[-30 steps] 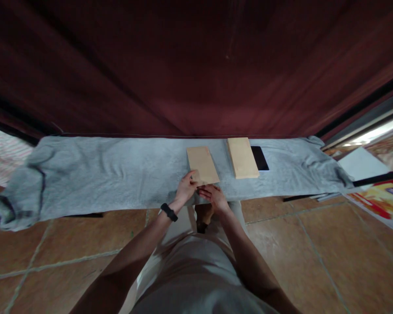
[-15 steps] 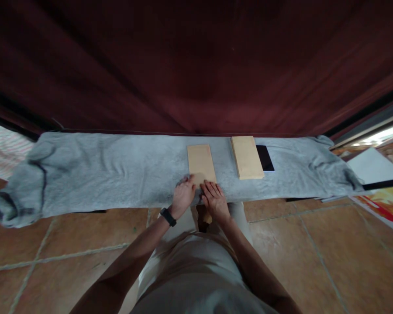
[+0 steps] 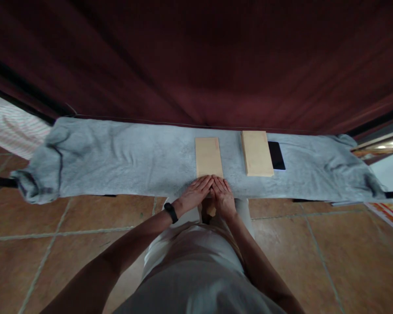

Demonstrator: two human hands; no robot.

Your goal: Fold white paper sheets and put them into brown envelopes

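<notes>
A tan paper envelope (image 3: pixel 208 156) lies flat on the grey cloth, its near end under my fingers. My left hand (image 3: pixel 196 190), with a dark band on the wrist, rests with straight fingers across that end. Beside it, my right hand (image 3: pixel 223 195) lies flat, fingers stretched forward onto the same end. The fingertips of both hands meet near the envelope's middle. To the right sits a stack of similar tan envelopes (image 3: pixel 258 153), apart from both hands.
A black phone or tablet (image 3: pixel 277 155) lies against the stack's right side. The grey cloth (image 3: pixel 144 161) covers a long narrow surface, bunched at its left end. A dark red curtain (image 3: pixel 196 65) hangs behind it. Tiled floor (image 3: pixel 281 244) shows below.
My left hand has turned and slid right, its fingers now straightened across the envelope's near end. The hands have come together. The whole view has shifted slightly.
</notes>
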